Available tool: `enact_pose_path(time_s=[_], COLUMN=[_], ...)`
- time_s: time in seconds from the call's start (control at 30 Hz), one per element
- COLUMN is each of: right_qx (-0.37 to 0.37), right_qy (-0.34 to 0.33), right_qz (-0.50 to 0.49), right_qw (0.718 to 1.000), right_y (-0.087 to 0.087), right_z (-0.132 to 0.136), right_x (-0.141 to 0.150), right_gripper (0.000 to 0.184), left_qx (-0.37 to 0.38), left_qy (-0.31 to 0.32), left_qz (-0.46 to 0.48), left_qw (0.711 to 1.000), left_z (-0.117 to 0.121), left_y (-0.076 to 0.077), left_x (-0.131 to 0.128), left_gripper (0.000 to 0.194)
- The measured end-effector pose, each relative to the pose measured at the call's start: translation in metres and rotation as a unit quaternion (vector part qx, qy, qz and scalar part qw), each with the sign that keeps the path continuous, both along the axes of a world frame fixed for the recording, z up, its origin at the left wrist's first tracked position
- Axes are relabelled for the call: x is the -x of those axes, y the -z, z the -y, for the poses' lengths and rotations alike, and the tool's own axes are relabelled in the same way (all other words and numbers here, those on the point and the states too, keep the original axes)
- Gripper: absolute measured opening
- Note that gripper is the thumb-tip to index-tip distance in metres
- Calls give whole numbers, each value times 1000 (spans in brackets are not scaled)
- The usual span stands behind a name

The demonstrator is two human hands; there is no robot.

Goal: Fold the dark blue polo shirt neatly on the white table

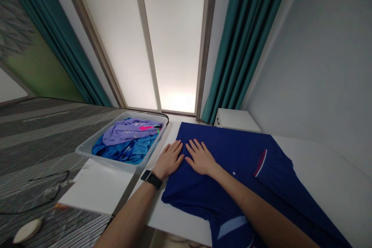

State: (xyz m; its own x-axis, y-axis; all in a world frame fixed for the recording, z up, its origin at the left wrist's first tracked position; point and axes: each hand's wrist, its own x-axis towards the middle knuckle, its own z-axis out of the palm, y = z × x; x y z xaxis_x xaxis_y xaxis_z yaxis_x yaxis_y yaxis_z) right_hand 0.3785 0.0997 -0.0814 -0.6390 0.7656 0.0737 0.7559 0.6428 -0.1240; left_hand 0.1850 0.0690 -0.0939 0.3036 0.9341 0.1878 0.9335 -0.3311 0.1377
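Note:
A dark blue shirt (232, 143) lies spread over a white table, one sleeve showing a red and white trimmed cuff (260, 162). Part of it hangs over the table's front edge, where a light blue stripe shows. My left hand (168, 159), with a black watch on the wrist, rests flat at the shirt's left edge, fingers stretched out. Just to its right, my right hand (202, 158) lies flat on the fabric with fingers spread. Neither hand grips anything.
Left of the table stands a clear plastic bin (116, 161) holding purple and blue clothes (130, 131). A white cabinet (236, 119) is behind the table, near teal curtains (247, 46) and frosted sliding doors. A cable (55, 193) lies on the grey surface at left.

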Motion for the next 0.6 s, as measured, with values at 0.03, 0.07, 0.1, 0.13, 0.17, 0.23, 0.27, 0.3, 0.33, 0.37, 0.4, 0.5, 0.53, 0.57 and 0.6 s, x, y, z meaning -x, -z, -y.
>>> enact_pose_path(time_s=[0.03, 0.07, 0.1, 0.13, 0.17, 0.23, 0.27, 0.3, 0.33, 0.37, 0.4, 0.5, 0.53, 0.57, 0.6], right_qx=[6, 13, 20, 23, 21, 1, -12, -21, -25, -25, -22, -18, -20, -22, -25], right_qy=[2, 5, 9, 12, 12, 1, -7, -11, -11, -8, -3, 1, -1, -2, -3], right_qz=[3, 10, 19, 29, 37, 36, 26, 14, 3, -5, -11, -20, -21, -22, -22], right_qw=[1000, 1000, 1000, 999, 999, 999, 1000, 1000, 1000, 1000, 1000, 1000, 1000, 1000, 999], right_y=[-2, -4, -7, -11, -14, -18, -19, -18, -16, -12, -9, -1, -1, -1, -3], right_z=[0, 0, -1, -1, 0, 1, 2, 3, 4, 4, 4, 3, 3, 3, 4], right_x=[1, 3, 5, 8, 11, 17, 20, 22, 22, 22, 22, 18, 18, 17, 17], right_gripper=[67, 67, 67, 67, 66, 62, 61, 60, 61, 61, 62, 65, 66, 67, 68], left_qx=[0, 0, 0, 1, 4, 12, 16, 20, 23, 24, 23, 15, 15, 18, 23], left_qy=[-1, -1, 0, 1, 1, 1, 0, 0, 0, 1, 2, 3, 2, -2, -6], left_qz=[-4, -6, -6, -5, -3, 4, 6, 6, 4, 2, 0, 5, 10, 17, 25], left_qw=[1000, 1000, 1000, 1000, 1000, 1000, 1000, 1000, 1000, 1000, 1000, 1000, 1000, 1000, 999], left_z=[0, -1, -1, -1, -1, -1, -1, 0, 0, 0, 1, 1, 1, 1, 0], left_y=[1, 2, 2, 2, 1, 0, -1, -1, -1, -1, -1, 0, 1, 0, 0], left_x=[0, 0, 0, 0, 1, 3, 5, 7, 9, 11, 13, 16, 16, 16, 15], left_gripper=[54, 55, 54, 54, 53, 51, 51, 51, 51, 52, 52, 50, 50, 50, 49])
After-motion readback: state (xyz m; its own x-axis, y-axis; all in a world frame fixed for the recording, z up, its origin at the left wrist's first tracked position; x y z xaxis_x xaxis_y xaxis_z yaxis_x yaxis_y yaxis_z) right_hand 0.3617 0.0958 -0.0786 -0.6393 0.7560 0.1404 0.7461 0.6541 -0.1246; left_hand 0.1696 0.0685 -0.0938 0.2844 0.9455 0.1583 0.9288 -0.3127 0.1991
